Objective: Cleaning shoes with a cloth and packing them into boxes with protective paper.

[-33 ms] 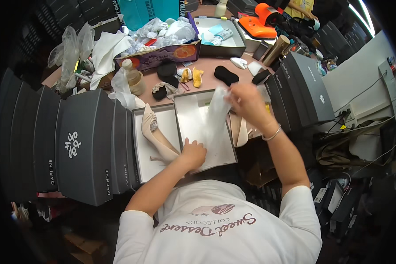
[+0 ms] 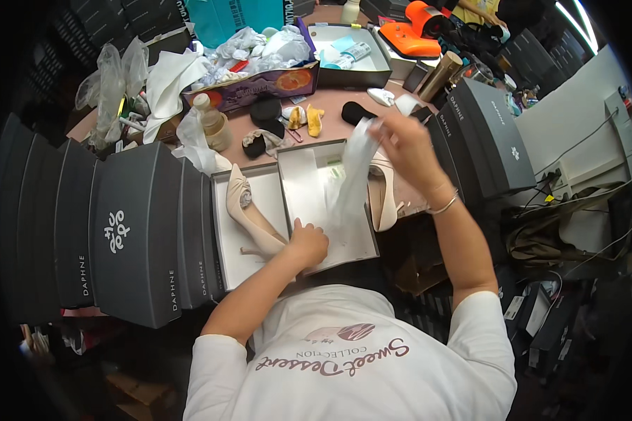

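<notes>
My right hand (image 2: 400, 144) is raised over the work area, its thumb and fingers pinching the top of a thin translucent plastic bag (image 2: 356, 168). The bag hangs limp over an open grey, white-lined box part (image 2: 309, 186). Alongside it is another open box part (image 2: 225, 274), holding a beige high-heeled shoe (image 2: 249, 221) with a knotted toe. My left hand (image 2: 309, 245) is closed over the near end of the walls where the two box parts meet, by the shoe's heel end; its fingertips are partly hidden. A second beige shoe (image 2: 383, 200) lies right of the boxes, below my right hand.
Dark grey shoeboxes (image 2: 133, 231) stand in a row at the left, with more shoeboxes (image 2: 488, 137) at the right. Behind are a purple carton (image 2: 288, 82) full of crumpled wrapping, a bottle (image 2: 214, 126), black pads (image 2: 265, 112), yellow scraps (image 2: 314, 121) and an orange device (image 2: 407, 43).
My right hand has shifted slightly right and down with the bag, showing more of the second shoe. My left hand has barely moved.
</notes>
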The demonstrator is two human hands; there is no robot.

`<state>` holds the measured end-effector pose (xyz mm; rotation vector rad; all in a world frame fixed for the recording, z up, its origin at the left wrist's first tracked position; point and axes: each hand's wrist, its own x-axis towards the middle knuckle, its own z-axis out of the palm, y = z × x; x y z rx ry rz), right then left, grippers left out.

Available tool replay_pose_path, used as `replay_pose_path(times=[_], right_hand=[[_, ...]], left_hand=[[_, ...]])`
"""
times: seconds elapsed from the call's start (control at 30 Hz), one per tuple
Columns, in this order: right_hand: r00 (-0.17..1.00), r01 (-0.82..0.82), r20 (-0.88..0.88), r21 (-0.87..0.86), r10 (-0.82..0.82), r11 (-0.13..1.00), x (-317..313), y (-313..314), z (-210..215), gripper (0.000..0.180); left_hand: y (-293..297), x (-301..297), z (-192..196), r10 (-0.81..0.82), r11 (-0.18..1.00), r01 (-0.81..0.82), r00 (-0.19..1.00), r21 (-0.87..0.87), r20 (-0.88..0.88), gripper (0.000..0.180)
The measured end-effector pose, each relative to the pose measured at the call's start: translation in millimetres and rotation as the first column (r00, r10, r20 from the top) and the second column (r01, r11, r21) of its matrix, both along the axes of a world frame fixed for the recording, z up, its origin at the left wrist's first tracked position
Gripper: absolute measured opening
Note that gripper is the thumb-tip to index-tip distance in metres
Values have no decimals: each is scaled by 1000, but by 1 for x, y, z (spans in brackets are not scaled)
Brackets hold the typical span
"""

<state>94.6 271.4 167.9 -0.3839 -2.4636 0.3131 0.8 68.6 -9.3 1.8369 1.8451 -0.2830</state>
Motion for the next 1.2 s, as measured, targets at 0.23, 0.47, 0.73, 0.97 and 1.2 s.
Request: replay_pose_path(times=[0.23, 0.47, 0.73, 0.97, 1.2], right_hand=[[912, -135, -411, -328, -12, 935, -13, -23, 51, 35], [915, -365, -362, -931, 178, -18, -35, -141, -68, 27], [923, -269, 143, -426, 358, 864, -13, -123, -107, 26], [958, -130, 102, -681, 269, 721, -23, -107, -97, 22], [987, -68, 20, -854, 162, 515, -23, -116, -113, 24]], left_hand=[[-32, -28, 65, 265, 579, -814, 132, -48, 955, 43], [-52, -25, 48, -115, 251, -907, -374, -337, 920, 47], [-62, -23, 46, -52, 145, -926, -358, -348, 932, 27], [-100, -57, 35, 97, 247, -915, -305, -320, 947, 36], [-126, -44, 40, 497, 302, -953, 162, 5, 853, 65]])
